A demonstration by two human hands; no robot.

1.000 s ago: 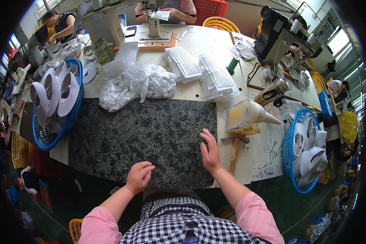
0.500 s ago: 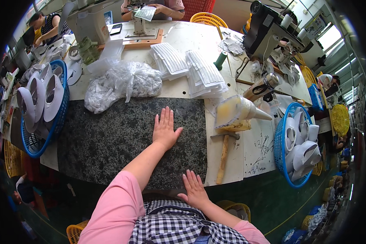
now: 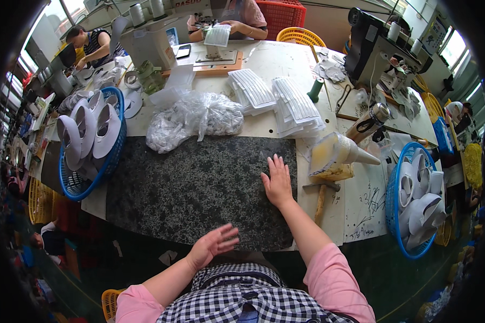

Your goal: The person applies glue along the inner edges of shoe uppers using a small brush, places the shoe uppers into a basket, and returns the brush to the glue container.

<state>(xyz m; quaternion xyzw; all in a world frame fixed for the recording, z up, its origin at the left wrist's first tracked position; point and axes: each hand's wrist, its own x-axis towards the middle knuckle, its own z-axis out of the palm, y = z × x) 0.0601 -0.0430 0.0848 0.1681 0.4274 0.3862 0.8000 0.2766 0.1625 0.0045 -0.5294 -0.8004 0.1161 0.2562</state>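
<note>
A dark speckled mat (image 3: 188, 188) lies on the table in front of me. My right hand (image 3: 278, 183) rests flat near its right edge, fingers stretched out and holding nothing. Over the mat's front edge is my left hand (image 3: 214, 247), empty, its fingers extended and slightly blurred; whether it touches the mat I cannot tell. Beyond the mat sits a clear plastic bag (image 3: 218, 114) of small pieces that I cannot make out. Two stacks of white strips (image 3: 296, 107) lie behind it. Right of my right hand is a hammer (image 3: 320, 204), its handle partly behind my forearm.
Blue baskets of white shoe uppers stand at the left (image 3: 123, 134) and right (image 3: 397, 215). A cone-tipped, plastic-wrapped container (image 3: 334, 153), a steel flask (image 3: 369, 121) and a green spool (image 3: 316, 90) occupy the right side. Across the table, another person's hands (image 3: 233, 26) work at a sewing machine (image 3: 215, 53).
My right hand has moved from the front edge up onto the mat's right side. My left hand has drawn back from the mat's middle to its front edge. The view has shifted.
</note>
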